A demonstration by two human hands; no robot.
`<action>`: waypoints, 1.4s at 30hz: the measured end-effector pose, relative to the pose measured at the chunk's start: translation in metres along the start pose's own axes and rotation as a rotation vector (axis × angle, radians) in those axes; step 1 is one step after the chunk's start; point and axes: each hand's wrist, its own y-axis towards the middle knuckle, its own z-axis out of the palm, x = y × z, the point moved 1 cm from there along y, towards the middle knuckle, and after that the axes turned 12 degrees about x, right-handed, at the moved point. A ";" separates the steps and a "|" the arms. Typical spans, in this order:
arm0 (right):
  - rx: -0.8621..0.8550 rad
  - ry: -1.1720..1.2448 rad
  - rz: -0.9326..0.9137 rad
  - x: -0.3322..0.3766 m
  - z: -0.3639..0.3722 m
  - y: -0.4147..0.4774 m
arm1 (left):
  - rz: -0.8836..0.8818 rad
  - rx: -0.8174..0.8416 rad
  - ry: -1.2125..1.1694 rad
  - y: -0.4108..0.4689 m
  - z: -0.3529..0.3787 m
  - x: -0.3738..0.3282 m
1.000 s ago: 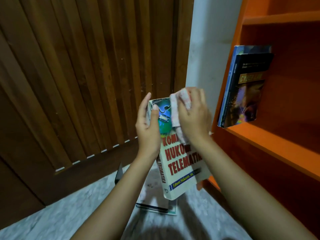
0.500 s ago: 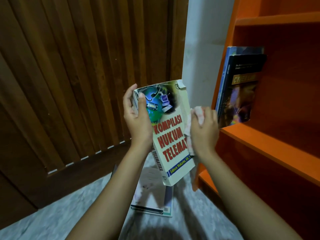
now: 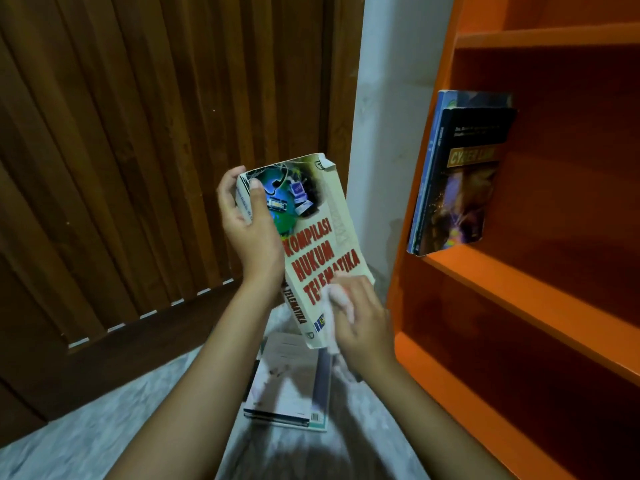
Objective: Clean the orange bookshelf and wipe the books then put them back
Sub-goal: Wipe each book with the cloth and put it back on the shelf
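Observation:
A thick cream book (image 3: 318, 237) with red title letters and a globe picture is held upright in mid-air by my left hand (image 3: 249, 230), which grips its spine near the top. My right hand (image 3: 363, 323) presses a white cloth (image 3: 337, 303) against the lower right corner of the cover. The orange bookshelf (image 3: 519, 292) stands at the right. Two books (image 3: 460, 178), a dark one in front of a blue one, lean upright at the left end of its middle shelf. A small stack of books (image 3: 291, 386) lies on the floor under my hands.
A dark wooden slatted door (image 3: 138, 150) fills the left side. A white wall strip (image 3: 384, 133) separates it from the shelf. The floor (image 3: 86, 438) is pale marble. The shelf's upper and lower compartments hold nothing that I can see.
My right hand has slid the cloth from the top of the cover down to its lower right corner. My left hand has lifted the book a little.

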 end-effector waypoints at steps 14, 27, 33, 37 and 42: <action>0.000 0.851 0.309 -0.072 -0.183 0.067 | 0.127 0.469 -0.154 -0.014 0.128 -0.013; -0.448 0.986 0.361 -0.155 -0.198 0.079 | 0.359 0.574 0.248 -0.009 0.221 0.055; -0.387 1.024 0.324 -0.179 -0.194 0.107 | 0.441 0.585 0.468 0.006 0.237 0.077; -0.395 0.831 0.278 -0.192 -0.203 0.123 | 0.461 0.545 0.615 0.014 0.240 0.083; -0.434 0.693 0.288 -0.193 -0.201 0.127 | 0.443 0.537 0.771 0.017 0.243 0.087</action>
